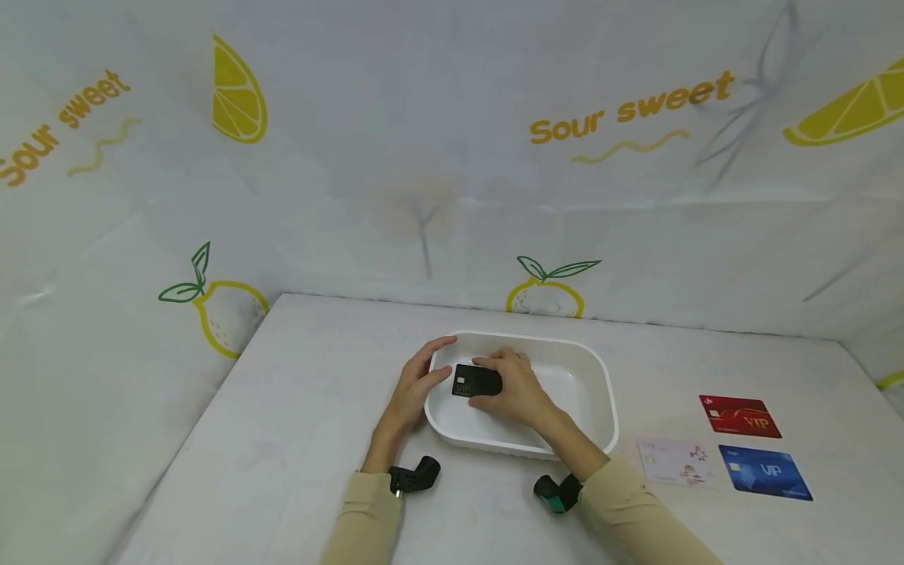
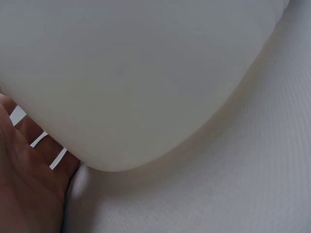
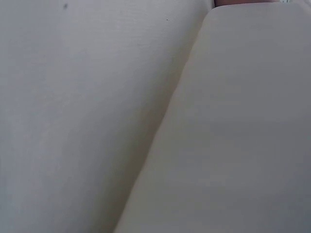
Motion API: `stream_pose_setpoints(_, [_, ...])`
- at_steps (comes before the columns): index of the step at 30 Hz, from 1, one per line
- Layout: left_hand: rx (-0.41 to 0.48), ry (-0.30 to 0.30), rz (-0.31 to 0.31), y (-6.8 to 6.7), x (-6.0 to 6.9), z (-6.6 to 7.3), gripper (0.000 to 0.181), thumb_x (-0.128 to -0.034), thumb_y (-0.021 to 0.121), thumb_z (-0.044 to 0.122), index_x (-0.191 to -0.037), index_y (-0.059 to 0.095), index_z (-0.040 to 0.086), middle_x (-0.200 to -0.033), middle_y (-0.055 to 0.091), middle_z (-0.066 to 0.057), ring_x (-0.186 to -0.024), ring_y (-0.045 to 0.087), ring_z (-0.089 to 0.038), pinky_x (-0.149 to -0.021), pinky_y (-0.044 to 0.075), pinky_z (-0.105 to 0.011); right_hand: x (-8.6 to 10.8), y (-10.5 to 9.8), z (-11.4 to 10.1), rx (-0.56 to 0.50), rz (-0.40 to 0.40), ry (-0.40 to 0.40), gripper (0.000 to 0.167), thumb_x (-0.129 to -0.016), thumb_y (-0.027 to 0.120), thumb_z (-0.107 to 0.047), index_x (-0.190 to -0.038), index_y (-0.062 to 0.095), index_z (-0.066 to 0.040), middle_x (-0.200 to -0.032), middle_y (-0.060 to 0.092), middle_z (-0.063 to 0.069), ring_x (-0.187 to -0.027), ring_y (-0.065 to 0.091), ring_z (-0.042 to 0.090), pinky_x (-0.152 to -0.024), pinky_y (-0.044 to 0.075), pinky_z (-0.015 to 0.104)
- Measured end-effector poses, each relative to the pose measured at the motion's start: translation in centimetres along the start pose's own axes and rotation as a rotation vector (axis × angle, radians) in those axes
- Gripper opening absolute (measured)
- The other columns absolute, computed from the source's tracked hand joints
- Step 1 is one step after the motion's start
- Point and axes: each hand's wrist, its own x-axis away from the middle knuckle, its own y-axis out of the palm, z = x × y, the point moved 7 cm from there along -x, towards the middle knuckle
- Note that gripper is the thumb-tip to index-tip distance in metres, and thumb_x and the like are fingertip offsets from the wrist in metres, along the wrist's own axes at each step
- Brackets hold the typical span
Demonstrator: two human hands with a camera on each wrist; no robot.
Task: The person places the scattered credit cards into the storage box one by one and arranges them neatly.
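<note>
A white rectangular tray [image 1: 565,435] with rounded corners stands on the table in the head view. Inside it, my right hand [image 1: 519,388] pinches a black VIP card [image 1: 466,380] between thumb and fingers. My left hand [image 1: 410,388] holds the tray's left end, with the thumb over the rim and the fingers along its far corner. In the left wrist view the left hand's fingers lie against the outer wall of the tray [image 2: 126,97]. The tray's side [image 3: 233,121] fills much of the right wrist view, where the right hand's grip is hidden.
Right of the tray, a red VIP card [image 1: 741,417], a blue VIP card [image 1: 763,472] and a pale pink card [image 1: 674,461] lie flat on the white-covered table [image 1: 268,439]. A lemon-printed white curtain [image 1: 395,141] hangs behind the table.
</note>
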Motion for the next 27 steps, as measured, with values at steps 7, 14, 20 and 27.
stream_pose_setpoints(7, [0.013, 0.01, -0.014, 0.1, 0.1, 0.0, 0.048, -0.0974, 0.053, 0.008, -0.145, 0.053, 0.005, -0.155, 0.05, -0.015, -0.152, 0.037, -0.032, -0.13, 0.023, -0.053, 0.3, -0.8, 0.4, -0.023, 0.004, -0.022, 0.055, -0.078, 0.089, -0.02, -0.127, 0.07, -0.005, -0.127, 0.063, 0.019, -0.121, 0.05, 0.039, -0.102, 0.047, 0.056])
stream_pose_setpoints(14, [0.02, 0.0, -0.013, 0.1, 0.0, 0.0, 0.049, -0.0973, 0.053, 0.009, -0.146, 0.053, 0.005, -0.156, 0.049, -0.014, -0.153, 0.037, -0.031, -0.129, 0.024, -0.053, 1.2, -2.7, 0.5, -0.06, 0.014, -0.137, 0.055, -0.082, 0.085, -0.021, -0.13, 0.067, 0.001, -0.131, 0.068, 0.02, -0.126, 0.06, 0.042, -0.106, 0.05, 0.059])
stream_pose_setpoints(20, [0.018, 0.006, -0.001, 0.0, 0.1, 0.1, 0.048, -0.0971, 0.054, 0.008, -0.145, 0.054, 0.006, -0.155, 0.051, -0.014, -0.153, 0.037, -0.03, -0.13, 0.023, -0.05, 3.1, -5.1, 0.8, -0.129, 0.03, -0.135, 0.057, -0.083, 0.085, -0.026, -0.133, 0.066, -0.004, -0.135, 0.068, 0.016, -0.124, 0.061, 0.041, -0.086, 0.06, 0.053])
stream_pose_setpoints(27, [0.002, 0.015, -0.003, -0.1, 0.1, 0.0, 0.047, -0.0974, 0.054, 0.008, -0.144, 0.054, 0.005, -0.155, 0.051, -0.014, -0.154, 0.035, -0.029, -0.131, 0.019, -0.049, 6.4, -8.1, 1.6, -0.169, 0.072, -0.114, 0.053, -0.086, 0.082, -0.028, -0.135, 0.065, -0.016, -0.135, 0.068, 0.007, -0.12, 0.06, 0.027, -0.087, 0.056, 0.034])
